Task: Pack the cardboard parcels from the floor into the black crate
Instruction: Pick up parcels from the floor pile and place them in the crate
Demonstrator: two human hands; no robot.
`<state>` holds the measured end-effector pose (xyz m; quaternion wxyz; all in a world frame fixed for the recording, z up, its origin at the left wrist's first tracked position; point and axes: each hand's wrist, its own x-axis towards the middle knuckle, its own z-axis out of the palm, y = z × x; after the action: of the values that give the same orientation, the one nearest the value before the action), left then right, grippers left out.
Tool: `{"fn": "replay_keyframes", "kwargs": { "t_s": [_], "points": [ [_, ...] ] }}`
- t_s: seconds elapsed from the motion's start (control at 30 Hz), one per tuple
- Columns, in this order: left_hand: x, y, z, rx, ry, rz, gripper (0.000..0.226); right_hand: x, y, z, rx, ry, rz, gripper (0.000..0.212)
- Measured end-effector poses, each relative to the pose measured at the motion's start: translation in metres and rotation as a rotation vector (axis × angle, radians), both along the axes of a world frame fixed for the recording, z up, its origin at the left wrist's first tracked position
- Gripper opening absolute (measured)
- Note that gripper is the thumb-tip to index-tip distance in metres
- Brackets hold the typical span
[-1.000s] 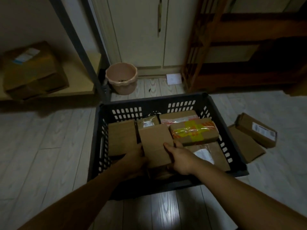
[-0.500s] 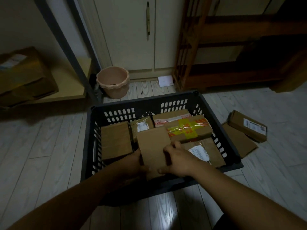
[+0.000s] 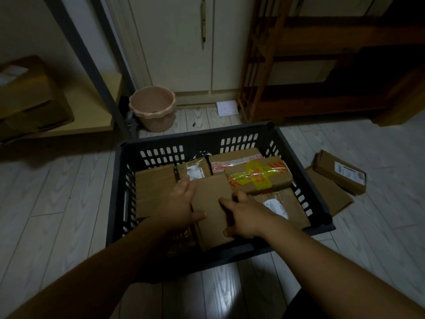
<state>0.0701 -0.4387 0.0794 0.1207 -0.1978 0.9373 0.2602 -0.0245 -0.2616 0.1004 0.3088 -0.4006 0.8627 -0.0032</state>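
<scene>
The black crate [image 3: 232,138] stands on the floor before me with several cardboard parcels inside. A plain flat parcel [image 3: 212,196] lies in its near middle, held from both sides: my left hand [image 3: 181,203] grips its left edge, my right hand [image 3: 245,217] its right edge. Beside it lie a plain parcel [image 3: 155,187] at the left, a parcel with yellow and red tape [image 3: 258,174] at the right, and a labelled one [image 3: 285,206] under my right wrist. Two parcels, a labelled box [image 3: 340,171] on a flat one [image 3: 327,192], lie on the floor right of the crate.
A pink bucket [image 3: 153,108] stands behind the crate by a grey post. A large cardboard box [image 3: 30,100] sits on a low shelf at the left. A wooden rack [image 3: 299,65] and white cupboard doors are at the back. A white paper [image 3: 226,108] lies on the floor.
Both hands have shifted on the plain flat parcel, the left reaching further up its left edge. The parcel has sunk lower and flatter in the crate. My view has moved slightly.
</scene>
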Motion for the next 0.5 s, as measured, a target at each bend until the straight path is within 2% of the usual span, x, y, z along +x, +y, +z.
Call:
{"fn": "replay_keyframes", "kwargs": {
  "t_s": [0.1, 0.27, 0.37, 0.5],
  "points": [
    [-0.006, -0.004, -0.010, -0.027, -0.132, -0.085, 0.101, 0.001, 0.000, -0.003, 0.048, 0.042, 0.049, 0.090],
    [-0.009, -0.014, -0.003, -0.071, -0.160, -0.093, 0.102, -0.004, -0.001, 0.010, 0.006, 0.002, -0.016, 0.091],
    [-0.007, -0.016, 0.035, -0.094, -0.190, -0.081, 0.097, -0.009, -0.002, 0.052, -0.036, -0.027, -0.109, 0.094],
    [0.010, -0.014, 0.132, -0.010, -0.186, -0.085, 0.085, -0.014, 0.004, 0.143, 0.017, -0.084, -0.188, 0.094]
  ]
}}
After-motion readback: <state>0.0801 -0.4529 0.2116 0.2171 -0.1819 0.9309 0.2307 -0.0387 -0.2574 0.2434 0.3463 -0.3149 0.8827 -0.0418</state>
